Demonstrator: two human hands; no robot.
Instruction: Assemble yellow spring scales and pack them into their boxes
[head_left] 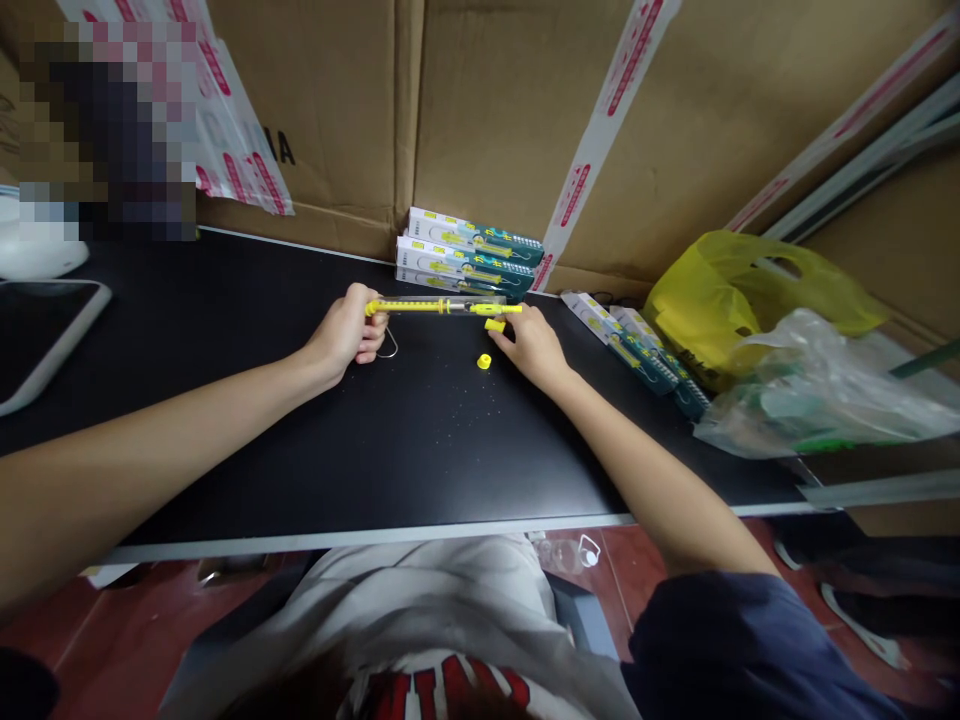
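My left hand is closed round the left end of a spring scale, a clear tube with yellow parts inside, held level above the black table. A bent metal hook hangs below that hand. At the tube's other end my right hand pinches the yellow tip with its fingers. By its thumb is a small yellow piece; I cannot tell whether the hand grips it too. A yellow cap rests on the table just below, left of my right hand.
Printed spring scale boxes are stacked at the back against cardboard. More boxes lie to the right, beside a yellow plastic bag and a clear bag. A white-edged tablet lies at the left.
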